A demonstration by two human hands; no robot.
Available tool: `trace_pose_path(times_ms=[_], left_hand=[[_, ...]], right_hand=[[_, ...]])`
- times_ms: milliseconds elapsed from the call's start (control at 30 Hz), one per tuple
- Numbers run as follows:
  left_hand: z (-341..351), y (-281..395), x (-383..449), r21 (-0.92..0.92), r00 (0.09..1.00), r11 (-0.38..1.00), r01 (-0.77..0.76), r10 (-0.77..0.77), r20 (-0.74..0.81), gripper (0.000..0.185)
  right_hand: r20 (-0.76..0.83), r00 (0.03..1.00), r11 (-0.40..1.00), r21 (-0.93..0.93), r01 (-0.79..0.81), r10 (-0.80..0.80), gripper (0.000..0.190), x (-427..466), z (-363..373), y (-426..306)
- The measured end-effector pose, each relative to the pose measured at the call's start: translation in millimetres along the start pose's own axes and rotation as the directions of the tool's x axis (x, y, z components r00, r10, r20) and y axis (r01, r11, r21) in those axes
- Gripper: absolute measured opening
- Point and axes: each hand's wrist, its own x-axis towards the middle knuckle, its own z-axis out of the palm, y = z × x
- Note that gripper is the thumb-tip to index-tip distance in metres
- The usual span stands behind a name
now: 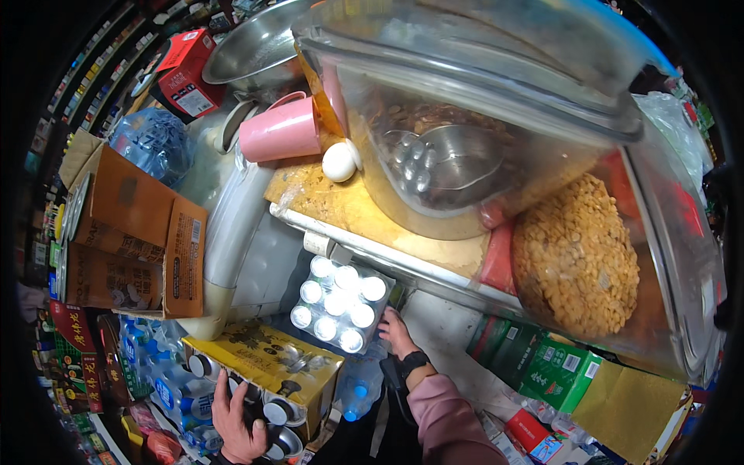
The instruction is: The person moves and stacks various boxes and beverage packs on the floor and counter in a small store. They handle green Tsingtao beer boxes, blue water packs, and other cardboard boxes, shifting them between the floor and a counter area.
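Note:
A clear-wrapped pack of cans (336,305) stands upright in the middle, below the counter edge, its pale tops glaring in the light. My right hand (398,334), with a dark watch at the wrist, is at the pack's right side. Its fingertips are partly hidden there, so I cannot tell how firmly they hold. At lower left, my left hand (241,421) has its fingers spread at the torn side of a yellow carton (273,363). Several round-capped containers (278,411) show inside the carton, next to my thumb. My left palm is turned away from view.
Above the pack, a counter (372,229) bears a large clear tub (442,145) with a metal scoop, a pink mug (280,129) and a white round object (339,163). An opened brown carton (133,232) and wrapped water bottles (180,401) stand left. Green boxes (555,375) sit right.

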Motion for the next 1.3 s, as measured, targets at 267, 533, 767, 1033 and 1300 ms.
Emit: trace_pose_path(times_ms=[267, 533, 767, 1033, 1300], left_hand=[[-3.1, 0.2, 0.9, 0.038, 0.999, 0.998, 0.046, -0.047, 0.018, 0.063], [-4.0, 4.6, 5.9, 0.049, 0.999, 0.998, 0.031, -0.032, 0.012, 0.061], [-4.7, 4.6, 6.5, 0.051, 1.0, 0.998, 0.029, -0.029, 0.005, 0.061], [-3.6, -2.4, 3.6, 0.101, 0.999, 0.995, 0.002, -0.005, 0.035, 0.061], [-5.7, -4.4, 7.0, 0.091, 0.999, 0.996, -0.019, 0.015, 0.045, 0.063]], right_hand=[[0.193, 0.743, 0.394, -0.748, 0.534, -0.641, 0.046, 7.5, 34.1, -79.6], [0.286, 0.838, 0.232, -0.874, 0.426, -0.464, 0.044, 28.7, 46.3, -116.4], [0.272, 0.901, 0.426, -0.809, 0.405, -0.339, 0.045, 16.4, 33.3, -113.9], [0.295, 0.926, 0.49, -0.787, 0.376, -0.238, 0.066, 14.9, 41.5, -136.7], [0.44, 0.844, 0.135, -0.858, 0.496, -0.306, 0.039, -69.7, 85.3, -120.1]])
